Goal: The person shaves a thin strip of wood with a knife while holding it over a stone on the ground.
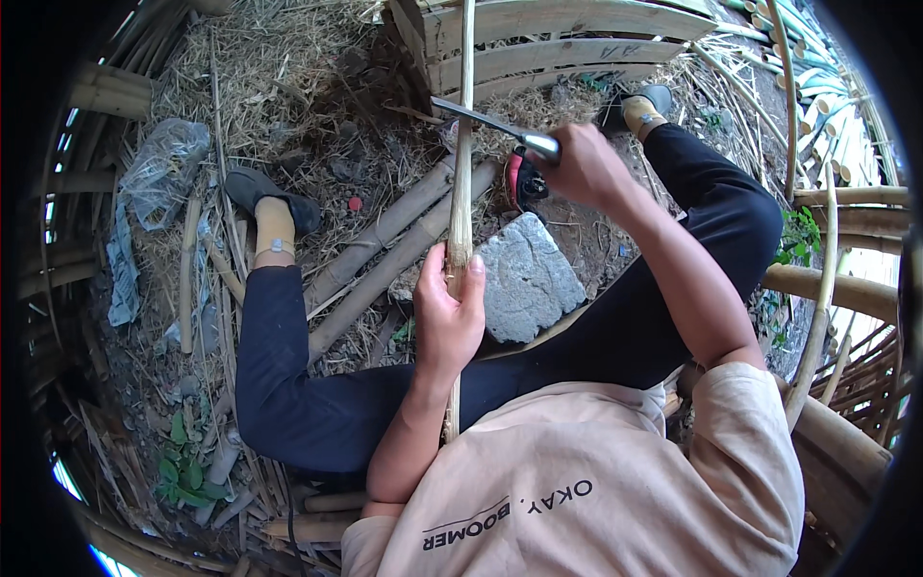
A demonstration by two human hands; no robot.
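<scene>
My left hand (444,322) is closed around a long pale wooden stick (461,183). The stick runs from the top of the view down between my legs, its lower end against my shirt. In my right hand (588,171) is the grey handle of a knife (495,125) with a long, narrow blade. The blade crosses the stick well above my left hand; I cannot tell whether it touches. Just right of the stick lies a grey stone block (534,279). A red and black object (525,180) sits below my right hand, partly hidden by it.
Thick bamboo poles (385,231) lie on the straw-strewn ground between my feet. Wooden slats (567,53) stand ahead. A clear plastic bag (165,171) is at the left, and cut bamboo pieces (836,106) are piled at the far right. Bamboo rails (836,288) border the right side.
</scene>
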